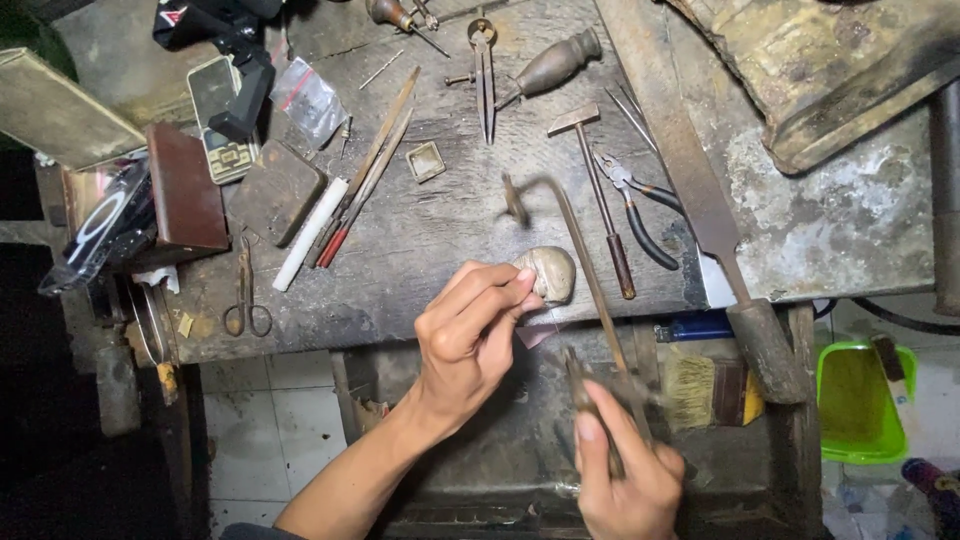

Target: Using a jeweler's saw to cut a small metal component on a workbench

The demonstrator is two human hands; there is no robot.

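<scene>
Workpiece [530, 318]: small and thin, it sits pinched at the tips of your left hand [468, 335], pressed against the rounded, worn bench peg [548, 272] at the desk [440, 250] edge. It lies at about 2 o'clock from your left palm, just under the thumb and forefinger, mostly hidden by them. Your right hand [625, 470] is clenched on the handle of a saw frame [580, 290], whose blurred frame rises toward 12 o'clock just beside the peg. Risk, as I judge it: the blade runs very near your left fingers [495, 290], so a slip could nick them. A loose pinch could let the piece twist off the peg and drop to the tiled floor [250, 420]. Hammer [600, 200] and pliers [640, 205] lie at 1 o'clock, apart.
</scene>
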